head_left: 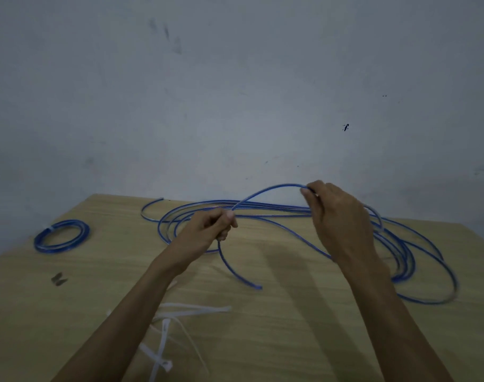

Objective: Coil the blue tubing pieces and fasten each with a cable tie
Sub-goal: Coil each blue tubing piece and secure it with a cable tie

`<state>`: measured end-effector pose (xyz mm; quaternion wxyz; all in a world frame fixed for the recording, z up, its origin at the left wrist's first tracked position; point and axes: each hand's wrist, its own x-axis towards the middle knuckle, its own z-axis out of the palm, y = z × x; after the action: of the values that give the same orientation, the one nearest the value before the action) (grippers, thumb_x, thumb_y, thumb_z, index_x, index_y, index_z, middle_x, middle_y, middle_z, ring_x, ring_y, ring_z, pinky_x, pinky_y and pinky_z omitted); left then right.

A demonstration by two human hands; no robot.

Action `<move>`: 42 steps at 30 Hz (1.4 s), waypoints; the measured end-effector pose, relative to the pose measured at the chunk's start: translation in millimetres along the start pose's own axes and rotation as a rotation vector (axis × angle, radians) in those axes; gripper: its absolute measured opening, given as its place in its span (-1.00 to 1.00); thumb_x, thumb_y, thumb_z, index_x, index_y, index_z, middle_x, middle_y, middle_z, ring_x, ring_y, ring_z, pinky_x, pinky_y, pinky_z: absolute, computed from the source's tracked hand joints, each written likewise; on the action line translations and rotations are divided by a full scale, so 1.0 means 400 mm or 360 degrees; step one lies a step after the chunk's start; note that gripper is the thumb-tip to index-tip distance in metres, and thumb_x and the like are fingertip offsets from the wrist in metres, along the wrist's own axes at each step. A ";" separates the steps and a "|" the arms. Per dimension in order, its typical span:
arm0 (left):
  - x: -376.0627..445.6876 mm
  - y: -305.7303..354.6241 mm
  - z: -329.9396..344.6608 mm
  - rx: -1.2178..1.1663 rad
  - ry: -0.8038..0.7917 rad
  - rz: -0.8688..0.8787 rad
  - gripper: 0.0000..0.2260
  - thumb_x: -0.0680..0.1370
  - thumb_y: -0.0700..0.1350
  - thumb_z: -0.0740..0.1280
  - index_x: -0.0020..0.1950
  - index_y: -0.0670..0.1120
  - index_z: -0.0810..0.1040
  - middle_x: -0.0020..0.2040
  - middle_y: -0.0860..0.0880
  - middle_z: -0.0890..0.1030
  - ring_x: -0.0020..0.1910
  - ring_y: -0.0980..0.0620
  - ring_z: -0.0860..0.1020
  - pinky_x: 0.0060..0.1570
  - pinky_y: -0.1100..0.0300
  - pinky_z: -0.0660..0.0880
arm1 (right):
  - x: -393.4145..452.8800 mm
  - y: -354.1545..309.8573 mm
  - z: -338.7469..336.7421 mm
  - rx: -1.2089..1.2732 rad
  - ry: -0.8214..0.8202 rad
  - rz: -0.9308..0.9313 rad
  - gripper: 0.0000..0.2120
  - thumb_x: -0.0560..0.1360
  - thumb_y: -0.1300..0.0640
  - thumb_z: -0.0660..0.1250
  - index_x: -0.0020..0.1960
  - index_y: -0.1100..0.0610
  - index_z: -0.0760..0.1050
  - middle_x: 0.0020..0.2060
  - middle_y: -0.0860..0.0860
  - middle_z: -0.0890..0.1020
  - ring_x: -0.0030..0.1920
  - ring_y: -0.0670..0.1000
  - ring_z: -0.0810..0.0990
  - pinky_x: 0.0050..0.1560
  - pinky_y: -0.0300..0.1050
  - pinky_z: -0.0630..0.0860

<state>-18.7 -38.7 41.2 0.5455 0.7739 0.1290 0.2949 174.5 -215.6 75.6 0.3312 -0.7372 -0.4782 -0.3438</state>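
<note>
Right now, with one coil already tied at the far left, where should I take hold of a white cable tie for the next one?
Probably by the long strap of the topmost cable tie, pinched from above. It lies flat on the table pointing right, clear of the crossed ties nearer you. Both hands are shut on the loose blue tubing, so one must let go first.

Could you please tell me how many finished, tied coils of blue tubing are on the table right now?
1. The tied coil lies at the table's far left, with a white tie at its upper left. The loose tubing, held by both hands, is still uncoiled. Nothing else finished shows.
</note>
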 end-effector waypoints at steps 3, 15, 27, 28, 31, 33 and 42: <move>-0.004 -0.009 -0.007 -0.0277 -0.0036 -0.0213 -0.68 0.66 0.07 0.21 -0.11 -0.16 0.49 -0.33 0.01 0.25 -0.35 0.07 0.30 -0.15 0.17 0.39 | 0.002 0.038 -0.008 -0.0040 0.0030 0.0195 -0.69 0.69 -0.03 0.13 -0.02 0.16 0.52 -0.36 0.04 0.51 -0.38 0.13 0.47 -0.38 -0.08 0.31; 0.028 0.075 -0.012 -0.1373 0.0228 -0.0015 -0.74 0.64 -0.36 0.08 0.12 -0.16 0.53 -0.17 -0.04 0.46 -0.28 0.09 0.45 -0.25 0.25 0.46 | -0.024 -0.012 0.017 0.0262 -0.0790 0.0317 -0.72 0.68 0.09 0.12 0.37 -0.05 0.22 -0.14 -0.04 0.52 -0.24 0.03 0.54 -0.25 0.00 0.41; 0.010 0.075 0.010 -0.0740 0.0370 0.0148 -0.78 0.61 -0.16 0.30 0.25 -0.05 0.56 0.14 -0.02 0.68 -0.01 0.10 0.60 -0.04 0.24 0.53 | -0.040 -0.116 0.047 0.0861 -0.1013 0.0315 -0.77 0.59 -0.19 0.28 -0.07 -0.05 0.55 -0.01 -0.12 0.53 -0.27 -0.21 0.46 -0.20 -0.26 0.32; 0.010 0.072 0.009 -0.0622 0.0390 0.0137 -0.80 0.63 -0.15 0.29 0.24 -0.05 0.56 0.12 -0.03 0.69 0.00 0.08 0.61 -0.06 0.23 0.54 | -0.037 -0.115 0.044 0.0884 -0.1000 0.0334 -0.77 0.60 -0.17 0.29 -0.09 -0.04 0.54 -0.02 -0.10 0.53 -0.27 -0.18 0.45 -0.20 -0.24 0.33; 0.016 0.030 -0.020 0.0484 0.0556 0.0242 -0.79 0.65 0.08 0.27 0.09 0.04 0.66 -0.13 0.05 0.69 -0.08 0.04 0.61 -0.07 0.11 0.52 | -0.030 -0.100 0.030 0.0955 -0.1062 0.0355 -0.75 0.61 -0.17 0.28 -0.13 -0.04 0.53 -0.03 -0.09 0.57 -0.16 -0.02 0.53 -0.10 -0.15 0.43; 0.020 -0.005 -0.040 0.1472 0.0650 0.0362 -0.59 0.57 0.31 0.16 -0.05 0.10 0.71 -0.14 0.06 0.53 -0.06 -0.02 0.48 -0.04 0.06 0.38 | -0.026 -0.088 0.023 0.0984 -0.1102 0.0379 -0.75 0.61 -0.16 0.28 -0.13 -0.02 0.54 -0.02 -0.08 0.58 -0.09 0.04 0.55 -0.03 -0.11 0.45; -0.001 0.014 0.042 0.0818 -0.0279 0.0286 -0.83 0.65 0.03 0.27 -0.01 -0.03 0.56 -0.26 0.08 0.60 -0.24 0.15 0.58 -0.16 0.16 0.50 | -0.027 -0.092 0.027 0.0948 -0.1053 0.0395 -0.76 0.60 -0.17 0.29 -0.13 -0.05 0.57 -0.18 -0.17 0.59 -0.26 -0.16 0.51 -0.21 -0.10 0.45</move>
<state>-9.7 -54.0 42.3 0.3122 0.9176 0.0829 0.2316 139.0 -200.2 66.8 0.3968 -0.7317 -0.5443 0.1044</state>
